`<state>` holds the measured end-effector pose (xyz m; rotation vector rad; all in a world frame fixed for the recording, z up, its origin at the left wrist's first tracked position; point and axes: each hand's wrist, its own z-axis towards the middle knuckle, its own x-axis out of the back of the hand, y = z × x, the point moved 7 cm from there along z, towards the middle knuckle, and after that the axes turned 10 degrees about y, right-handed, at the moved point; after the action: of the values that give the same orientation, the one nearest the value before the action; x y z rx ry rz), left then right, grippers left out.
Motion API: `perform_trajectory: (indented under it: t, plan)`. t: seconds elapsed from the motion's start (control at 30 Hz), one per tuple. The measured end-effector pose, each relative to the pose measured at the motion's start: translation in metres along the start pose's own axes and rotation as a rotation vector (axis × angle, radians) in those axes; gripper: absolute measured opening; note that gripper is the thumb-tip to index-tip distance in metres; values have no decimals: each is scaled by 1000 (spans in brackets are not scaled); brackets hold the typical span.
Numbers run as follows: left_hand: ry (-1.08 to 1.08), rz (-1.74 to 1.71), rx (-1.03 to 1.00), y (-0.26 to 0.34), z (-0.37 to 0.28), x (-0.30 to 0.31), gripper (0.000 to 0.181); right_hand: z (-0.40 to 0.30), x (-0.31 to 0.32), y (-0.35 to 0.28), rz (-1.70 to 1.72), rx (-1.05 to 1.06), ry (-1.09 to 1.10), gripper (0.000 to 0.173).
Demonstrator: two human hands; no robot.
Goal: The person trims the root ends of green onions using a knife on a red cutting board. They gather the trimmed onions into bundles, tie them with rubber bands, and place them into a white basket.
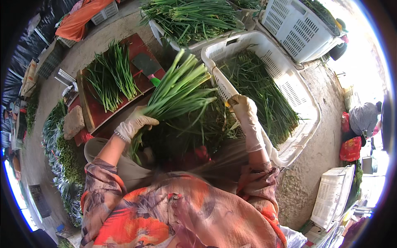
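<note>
My left hand (139,121), in a pale glove, grips a bunch of green leafy stalks (176,90), perhaps garlic chives, with the pale cut ends pointing up and away. My gloved right hand (243,107) is raised over the near left rim of a white plastic crate (221,77), fingers curled around a small yellow thing I cannot make out. More long greens (263,96) lie inside that crate. Two bunches of stalks (114,74) rest on a dark red board (136,42), beside a broad dark cleaver blade (145,64) with a green and pink handle.
Another crate heaped with greens (192,18) stands beyond, and a tall white crate (294,28) at upper right. A stone block (73,122) sits beside the board. Bundled greens (68,155) line the floor at left. A crate on its side (333,197) is at lower right.
</note>
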<state>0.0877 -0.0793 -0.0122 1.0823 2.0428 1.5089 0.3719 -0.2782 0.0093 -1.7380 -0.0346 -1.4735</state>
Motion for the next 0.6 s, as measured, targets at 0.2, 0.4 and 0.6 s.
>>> perform_trajectory:
  t: [0.2, 0.4, 0.6]
  plan:
    - [-195, -279, 231, -16, -12, -27, 43, 13, 20, -19, 333, 171, 337, 21]
    - [-291, -321, 196, -18, -16, -41, 44, 8, 26, -83, 229, 660, 431, 37]
    - [-224, -248, 247, -30, -20, -38, 45, 9, -16, -88, 40, 598, 13, 36]
